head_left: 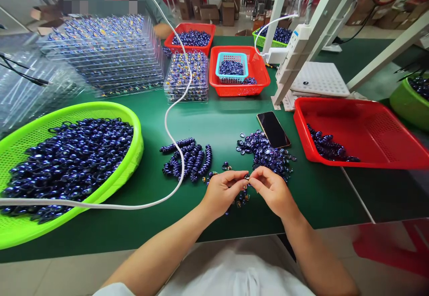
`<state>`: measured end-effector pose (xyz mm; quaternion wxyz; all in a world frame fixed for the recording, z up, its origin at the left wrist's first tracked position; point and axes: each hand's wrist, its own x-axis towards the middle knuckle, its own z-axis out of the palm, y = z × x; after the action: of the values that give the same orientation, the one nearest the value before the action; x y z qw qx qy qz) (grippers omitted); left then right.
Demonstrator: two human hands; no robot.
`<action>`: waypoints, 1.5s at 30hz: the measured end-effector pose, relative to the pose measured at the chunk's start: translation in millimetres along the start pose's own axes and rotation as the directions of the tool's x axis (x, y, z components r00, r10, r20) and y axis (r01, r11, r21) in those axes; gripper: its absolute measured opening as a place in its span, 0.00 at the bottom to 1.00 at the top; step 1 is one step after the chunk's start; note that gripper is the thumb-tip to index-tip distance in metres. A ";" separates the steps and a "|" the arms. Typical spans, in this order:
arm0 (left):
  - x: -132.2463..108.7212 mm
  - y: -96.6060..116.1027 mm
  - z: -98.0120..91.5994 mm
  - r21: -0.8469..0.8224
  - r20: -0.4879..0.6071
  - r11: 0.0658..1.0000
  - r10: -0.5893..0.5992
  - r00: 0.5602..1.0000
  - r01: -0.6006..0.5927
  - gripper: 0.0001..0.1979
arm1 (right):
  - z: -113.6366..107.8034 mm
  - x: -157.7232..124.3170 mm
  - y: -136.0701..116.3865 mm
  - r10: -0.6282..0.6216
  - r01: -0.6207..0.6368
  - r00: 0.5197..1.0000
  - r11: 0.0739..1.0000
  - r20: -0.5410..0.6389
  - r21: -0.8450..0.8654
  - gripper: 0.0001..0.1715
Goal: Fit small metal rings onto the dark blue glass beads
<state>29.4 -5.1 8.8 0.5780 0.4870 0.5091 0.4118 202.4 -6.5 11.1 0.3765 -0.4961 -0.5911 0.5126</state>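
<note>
Green felt table (221, 121) in a box-cluttered workshop; both hands' fingers (241, 180) pinch one small blue bead piece (247, 177).

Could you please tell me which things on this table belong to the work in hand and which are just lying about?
In hand:
- left hand and right hand, pinching a small piece between them
- loose beads
- bead strings

Lying about:
- phone
- white cable
- green basket
- red tray
- stacked clear trays
</note>
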 end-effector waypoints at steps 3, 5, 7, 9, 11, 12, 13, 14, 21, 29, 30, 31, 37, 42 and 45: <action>-0.4 -0.6 -0.7 -0.005 0.005 1.000 0.015 1.000 -0.015 0.11 | -1.4 2.3 5.1 0.079 -0.081 0.997 0.989 0.019 0.127 0.12; -0.3 -3.0 -1.1 -0.004 0.023 0.999 0.032 0.999 -0.032 0.12 | -2.5 3.7 9.0 0.115 -0.121 0.992 0.973 0.042 0.195 0.13; -0.1 -5.1 -1.2 -0.003 0.037 0.999 0.045 0.998 -0.044 0.12 | -3.1 4.7 12.2 0.139 -0.153 0.988 0.956 0.071 0.252 0.14; -0.2 -5.3 -0.8 -0.002 0.040 0.999 0.045 0.998 -0.045 0.11 | -3.2 5.1 13.6 0.150 -0.170 0.985 0.944 0.090 0.284 0.14; -0.5 -2.7 -0.3 -0.001 0.041 1.000 0.024 0.999 -0.024 0.11 | -2.9 4.7 12.9 0.143 -0.162 0.986 0.946 0.090 0.281 0.15; -0.7 -0.5 -0.3 -0.002 0.045 1.000 0.009 0.999 -0.009 0.11 | -2.6 4.2 11.8 0.134 -0.152 0.987 0.952 0.085 0.266 0.15; -0.9 2.1 -0.5 -0.003 0.055 1.000 -0.005 0.998 0.005 0.11 | -2.1 3.4 10.3 0.123 -0.139 0.989 0.960 0.077 0.245 0.14; -1.0 4.9 -1.0 -0.007 0.069 1.000 -0.015 0.998 0.016 0.11 | -1.5 2.5 8.4 0.110 -0.123 0.991 0.968 0.070 0.220 0.14; 3.0 7.1 -7.9 -0.162 0.090 0.984 -0.059 0.994 0.073 0.10 | 0.5 -4.9 -0.7 -0.305 0.306 0.952 0.942 0.028 -0.137 0.08; 8.0 -1.1 -10.8 -0.361 0.134 0.903 -0.197 0.971 0.233 0.13 | 0.9 -3.8 8.0 -0.613 0.633 0.756 0.595 0.230 -0.495 0.24; 8.3 -1.0 -11.0 -0.367 0.146 0.897 -0.208 0.967 0.248 0.13 | 0.9 -3.7 8.6 -0.615 0.635 0.751 0.573 0.240 -0.518 0.23; 8.7 -0.9 -11.3 -0.371 0.157 0.890 -0.219 0.963 0.263 0.14 | 0.8 -3.7 8.8 -0.617 0.637 0.746 0.555 0.248 -0.535 0.23; 10.7 0.3 -13.9 -0.402 0.226 0.846 -0.280 0.933 0.351 0.13 | -0.1 -3.9 6.3 -0.646 0.654 0.716 0.489 0.264 -0.577 0.20; 10.7 3.3 -14.6 -0.403 0.237 0.858 -0.239 0.942 0.319 0.14 | 0.7 -3.7 3.2 -0.637 0.653 0.734 0.569 0.233 -0.500 0.17; 9.5 4.8 -14.2 -0.352 0.224 0.903 -0.175 0.959 0.247 0.13 | 1.7 -4.1 1.6 -0.626 0.620 0.766 0.658 0.147 -0.428 0.16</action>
<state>16.7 7.1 11.7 0.7471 0.3451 0.4141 0.3890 202.1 -11.0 9.4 0.4069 -0.3405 -0.8245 0.1968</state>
